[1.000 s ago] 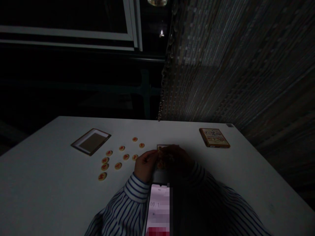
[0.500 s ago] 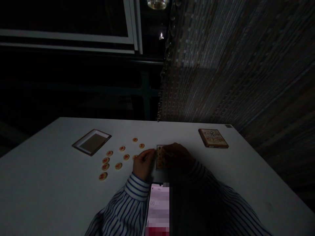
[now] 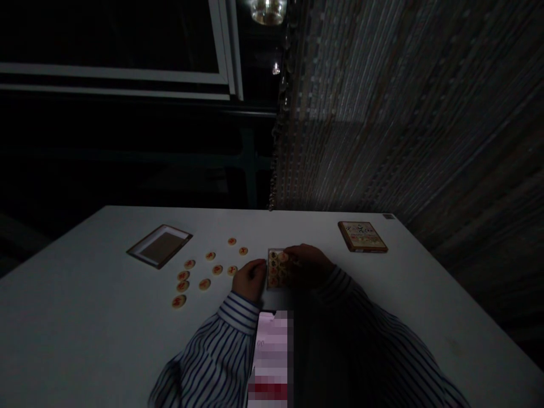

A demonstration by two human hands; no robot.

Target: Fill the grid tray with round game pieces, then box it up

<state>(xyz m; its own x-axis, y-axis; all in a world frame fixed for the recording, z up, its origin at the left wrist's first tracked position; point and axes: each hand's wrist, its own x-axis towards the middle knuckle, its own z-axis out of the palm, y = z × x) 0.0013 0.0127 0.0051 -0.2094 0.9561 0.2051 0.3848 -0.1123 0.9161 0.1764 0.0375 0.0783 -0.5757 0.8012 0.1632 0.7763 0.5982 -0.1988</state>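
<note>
A small clear box (image 3: 268, 279) holding rows of round Chinese chess pieces stands on the white table. Against its left side rests my left hand (image 3: 250, 279), fingers curled and pinched at the box's edge. My right hand (image 3: 309, 265) reaches over the box from the right, in deep shadow. At its fingertips is a pale chess piece (image 3: 283, 257), sitting higher than the rows below; the rest of the grip is hard to make out. Left of my hands lie several loose chess pieces (image 3: 204, 284) with red characters, among them one (image 3: 232, 271) near my left knuckles.
An open box lid or shallow tray (image 3: 159, 247) lies at the table's far left. A flat printed box (image 3: 362, 236) lies far right. A lit phone (image 3: 266, 323) is between my forearms. Behind the table hangs a string curtain (image 3: 340, 141).
My right hand has shifted slightly back to the right, uncovering more pieces in the clear box. My left hand stays at the box's left edge. The view has tilted a little.
</note>
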